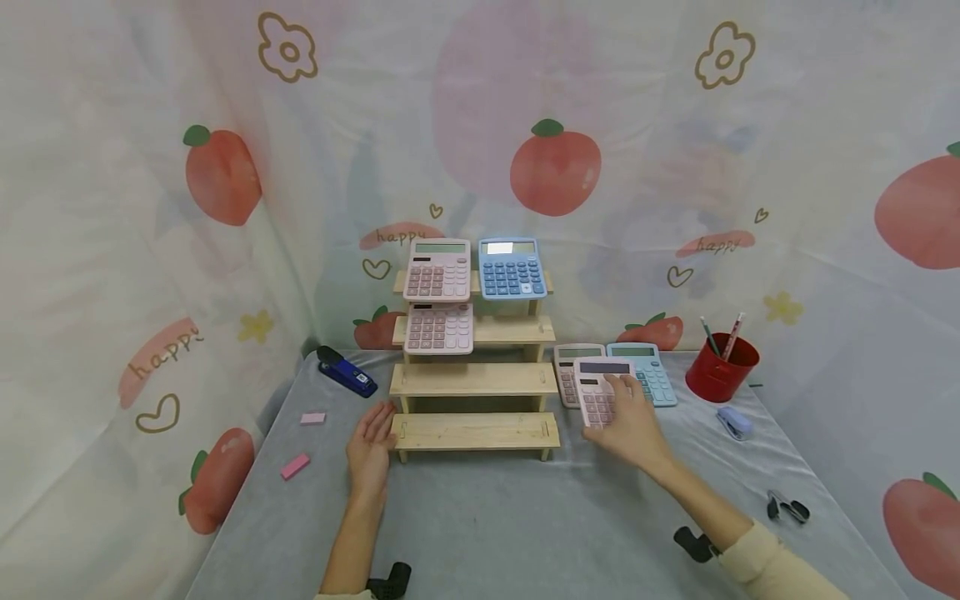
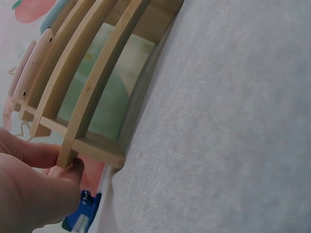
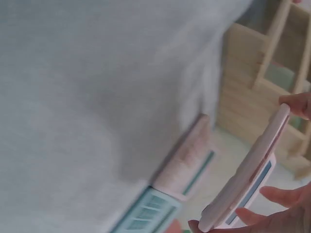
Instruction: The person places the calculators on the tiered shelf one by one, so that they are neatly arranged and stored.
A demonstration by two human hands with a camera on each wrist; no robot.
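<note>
Gripping a pink calculator (image 1: 595,404) by opposite edges with the right hand (image 1: 634,427), probably for a secure hold across its body. Held above the tabletop (image 1: 487,517), right of the rack (image 1: 472,380), near a second pink calculator (image 1: 565,377) and a blue calculator (image 1: 660,379) lying side by side. Pinching the left end of the bottom step (image 1: 480,431) with the left hand (image 1: 369,446), apparently to steady the rack. On the upper two steps, set faces-forward, three calculators (image 1: 437,271), presumably for easy viewing.
</note>
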